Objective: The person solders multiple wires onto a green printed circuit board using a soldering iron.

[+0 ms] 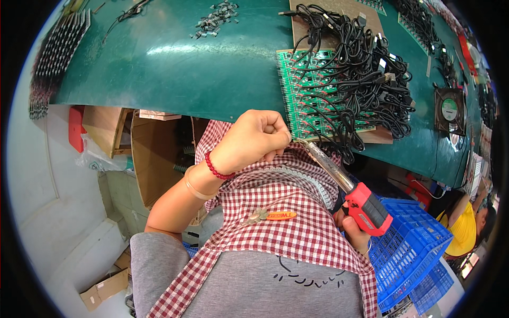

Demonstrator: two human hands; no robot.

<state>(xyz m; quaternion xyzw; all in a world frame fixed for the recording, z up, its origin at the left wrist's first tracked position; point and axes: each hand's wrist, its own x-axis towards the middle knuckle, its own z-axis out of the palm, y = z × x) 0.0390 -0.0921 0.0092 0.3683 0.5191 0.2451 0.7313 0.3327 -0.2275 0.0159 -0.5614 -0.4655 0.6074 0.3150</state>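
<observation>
My left hand (254, 137) is closed in a pinch at the near left corner of a green circuit board panel (289, 87). Whatever lies between its fingertips is too small or hidden to make out. My right hand (354, 231) is wrapped round the red and black handle of a soldering iron (335, 172), partly hidden behind that handle. The iron's tip meets the board's near edge, just right of my left fingertips. Rows of pins line the board's left side. Black cables (355, 79) run from the board into a tangled pile on its right.
The panel rests on a brown board (384, 136) on the green table (159, 69). Small black parts (214, 20) lie at the back. A stack of boards (61, 50) stands far left, a fan (449, 110) right. Blue crates (405, 244) and a person in yellow (460, 228) are lower right.
</observation>
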